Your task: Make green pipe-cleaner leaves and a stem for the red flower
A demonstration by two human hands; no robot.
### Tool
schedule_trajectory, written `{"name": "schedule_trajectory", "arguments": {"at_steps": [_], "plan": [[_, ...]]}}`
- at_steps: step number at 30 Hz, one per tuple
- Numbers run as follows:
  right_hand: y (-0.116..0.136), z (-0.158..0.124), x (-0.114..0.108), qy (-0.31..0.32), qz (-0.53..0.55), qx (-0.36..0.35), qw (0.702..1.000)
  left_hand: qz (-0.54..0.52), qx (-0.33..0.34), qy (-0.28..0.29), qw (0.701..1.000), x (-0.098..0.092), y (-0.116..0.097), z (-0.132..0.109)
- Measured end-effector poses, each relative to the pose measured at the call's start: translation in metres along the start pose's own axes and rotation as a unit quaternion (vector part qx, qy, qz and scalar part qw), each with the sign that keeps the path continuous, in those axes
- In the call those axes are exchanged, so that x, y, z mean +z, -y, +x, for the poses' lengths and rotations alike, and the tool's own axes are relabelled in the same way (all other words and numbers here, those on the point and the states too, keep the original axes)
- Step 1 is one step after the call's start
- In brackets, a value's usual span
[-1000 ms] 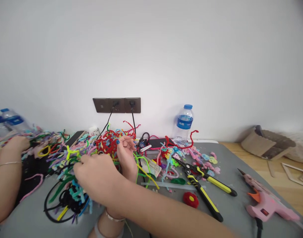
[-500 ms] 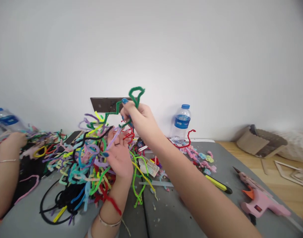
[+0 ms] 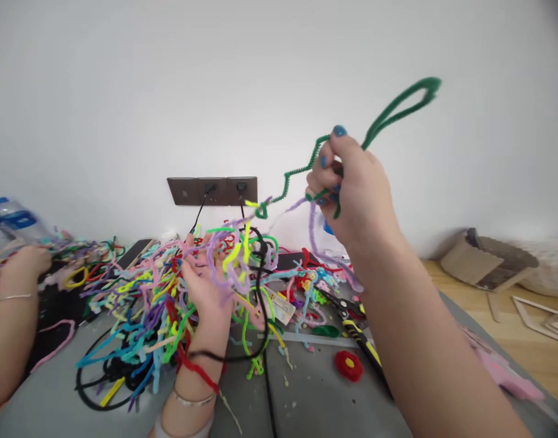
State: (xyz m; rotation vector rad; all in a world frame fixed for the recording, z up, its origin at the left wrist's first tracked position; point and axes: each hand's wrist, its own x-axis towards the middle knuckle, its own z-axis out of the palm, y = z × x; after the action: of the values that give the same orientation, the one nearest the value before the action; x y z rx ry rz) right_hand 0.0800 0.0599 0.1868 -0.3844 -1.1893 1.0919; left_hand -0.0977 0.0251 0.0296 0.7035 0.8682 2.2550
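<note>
My right hand (image 3: pixel 352 188) is raised high at centre right, its fingers pinched on a dark green pipe cleaner (image 3: pixel 388 115) that loops up to the right and trails down left into the heap. My left hand (image 3: pixel 205 280) sits in the tangled pile of coloured pipe cleaners (image 3: pixel 146 304), palm up, fingers curled around a bunch of purple, yellow and red strands. A pale purple strand (image 3: pixel 313 243) hangs below my right hand.
Another person's hand and forearm (image 3: pixel 11 304) rest at the far left by more pipe cleaners. On the grey table (image 3: pixel 306 401) lie yellow-handled pliers (image 3: pixel 356 331), a red felt flower (image 3: pixel 349 365) and a pink glue gun (image 3: pixel 507 371). A wall socket (image 3: pixel 212 190) with black cables sits behind.
My right hand has risen up and to the right, pulling the green pipe cleaner out of the pile. The left hand has stayed in the tangle, holding strands.
</note>
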Motion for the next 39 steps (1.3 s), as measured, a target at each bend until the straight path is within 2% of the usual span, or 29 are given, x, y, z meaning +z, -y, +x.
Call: {"name": "schedule_trajectory", "arguments": {"at_steps": [1, 2, 3, 5, 7, 9, 13, 15, 17, 20, 25, 29, 31, 34, 39], "plan": [[-0.002, -0.001, -0.001, 0.024, -0.022, 0.009, 0.999, -0.05, -0.018, -0.057, 0.997, 0.004, -0.001, -0.003], [-0.005, -0.002, -0.001, 0.053, -0.041, 0.016, 0.998, -0.086, -0.04, -0.072, 0.993, 0.008, -0.002, -0.006], [-0.008, -0.004, 0.0, 0.082, -0.056, 0.021, 0.995, -0.104, -0.057, -0.061, 0.991, 0.013, -0.003, -0.01], [-0.014, -0.01, 0.002, 0.135, -0.073, 0.032, 0.988, -0.108, -0.093, -0.007, 0.99, 0.021, -0.004, -0.019], [-0.017, -0.016, 0.005, 0.178, -0.076, 0.053, 0.98, -0.078, -0.15, 0.106, 0.98, 0.026, -0.003, -0.029], [-0.018, -0.02, 0.005, 0.217, -0.079, 0.082, 0.969, -0.046, -0.163, 0.184, 0.968, 0.027, 0.001, -0.037], [-0.017, -0.025, -0.002, 0.287, -0.094, 0.137, 0.943, 0.006, -0.185, 0.26, 0.948, 0.021, 0.008, -0.044], [-0.019, -0.026, -0.007, 0.3, -0.093, 0.16, 0.936, 0.025, -0.207, 0.289, 0.934, 0.019, 0.01, -0.044], [-0.021, -0.027, -0.013, 0.29, -0.084, 0.169, 0.938, 0.055, -0.219, 0.306, 0.925, 0.018, 0.009, -0.045], [-0.021, -0.024, -0.021, 0.233, -0.046, 0.152, 0.96, 0.1, -0.209, 0.288, 0.929, 0.02, 0.009, -0.045], [-0.007, -0.011, -0.041, 0.041, 0.022, 0.068, 0.997, 0.089, -0.218, 0.274, 0.932, 0.02, 0.015, -0.043], [0.006, 0.003, -0.071, -0.089, 0.06, -0.024, 0.994, 0.086, -0.225, 0.222, 0.945, 0.021, 0.018, -0.041], [0.008, 0.008, -0.087, -0.105, 0.054, -0.052, 0.992, 0.093, -0.222, 0.198, 0.95, 0.022, 0.018, -0.04], [0.003, 0.01, -0.1, -0.081, 0.046, -0.027, 0.995, 0.092, -0.195, 0.171, 0.961, 0.025, 0.016, -0.04], [-0.014, -0.004, -0.083, -0.086, 0.042, 0.058, 0.994, 0.058, -0.168, 0.105, 0.979, 0.03, 0.011, -0.04]]}}
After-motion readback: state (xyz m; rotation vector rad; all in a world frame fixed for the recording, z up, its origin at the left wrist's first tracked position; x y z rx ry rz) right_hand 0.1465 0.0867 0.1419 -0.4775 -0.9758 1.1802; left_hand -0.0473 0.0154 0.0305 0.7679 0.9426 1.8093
